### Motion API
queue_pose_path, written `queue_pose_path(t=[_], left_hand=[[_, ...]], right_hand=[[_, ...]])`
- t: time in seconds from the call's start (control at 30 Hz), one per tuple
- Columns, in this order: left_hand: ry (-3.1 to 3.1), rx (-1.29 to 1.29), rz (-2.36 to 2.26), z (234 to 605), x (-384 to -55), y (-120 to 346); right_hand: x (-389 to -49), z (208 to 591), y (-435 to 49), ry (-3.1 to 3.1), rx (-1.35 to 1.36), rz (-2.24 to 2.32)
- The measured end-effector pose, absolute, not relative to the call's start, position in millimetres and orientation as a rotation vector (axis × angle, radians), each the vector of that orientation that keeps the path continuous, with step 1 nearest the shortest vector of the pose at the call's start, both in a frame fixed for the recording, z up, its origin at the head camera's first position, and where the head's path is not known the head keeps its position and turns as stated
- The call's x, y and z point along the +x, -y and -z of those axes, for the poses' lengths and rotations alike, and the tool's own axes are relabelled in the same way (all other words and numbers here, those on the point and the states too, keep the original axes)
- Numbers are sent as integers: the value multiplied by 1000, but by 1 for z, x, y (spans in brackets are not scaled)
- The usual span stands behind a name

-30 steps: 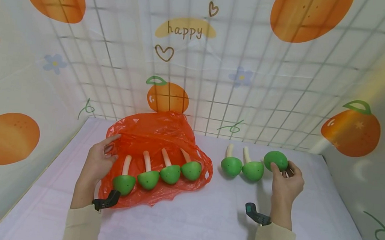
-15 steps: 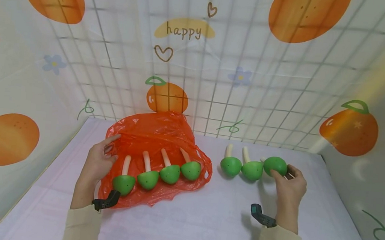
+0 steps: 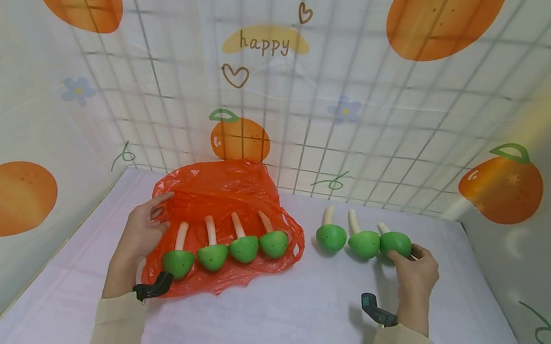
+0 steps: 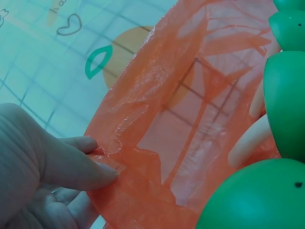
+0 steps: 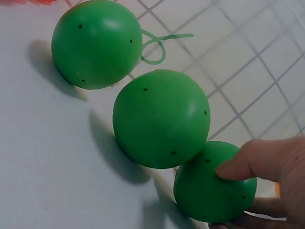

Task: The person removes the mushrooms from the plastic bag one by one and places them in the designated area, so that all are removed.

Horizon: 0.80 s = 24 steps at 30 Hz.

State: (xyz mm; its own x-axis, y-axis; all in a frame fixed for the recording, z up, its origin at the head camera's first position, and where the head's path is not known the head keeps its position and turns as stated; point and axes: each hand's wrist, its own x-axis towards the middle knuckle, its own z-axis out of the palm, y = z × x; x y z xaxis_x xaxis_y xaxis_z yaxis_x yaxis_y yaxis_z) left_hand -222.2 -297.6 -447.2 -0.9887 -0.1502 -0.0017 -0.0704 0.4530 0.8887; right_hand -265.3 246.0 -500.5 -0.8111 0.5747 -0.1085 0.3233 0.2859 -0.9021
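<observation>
In the head view, my left hand (image 3: 140, 231) pinches the left edge of a red plastic bag (image 3: 216, 181). Its thumb presses the film in the left wrist view (image 4: 143, 181). Several toy mushrooms with green, black-dotted caps (image 3: 243, 249) and pale stems lie on the bag in a slanting row. At the right, my right hand (image 3: 415, 272) grips another toy mushroom (image 3: 395, 243) by its cap, thumb on the near side. Its stem points back and left. The cap touches or nearly touches a neighbouring mushroom (image 3: 364, 245); one more mushroom (image 3: 330, 238) lies left of that.
A pale cloth-covered table (image 3: 283, 318) lies beneath everything. Behind it stands a grid wall (image 3: 379, 148) draped with a translucent orange-print sheet. Similar printed side walls (image 3: 536, 257) flank the table.
My right hand has lowered its toy mushroom toward the table and tilted it, so the stem now shows behind the cap. The left hand and the bag stay as they were.
</observation>
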Motion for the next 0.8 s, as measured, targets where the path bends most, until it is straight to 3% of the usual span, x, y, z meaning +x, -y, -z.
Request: queue_pose_path(t=[0.8], left_hand=[[2598,174,1581,446,-221,299]], right_hand=[[-262,495,-244,2318,-842,-1497]])
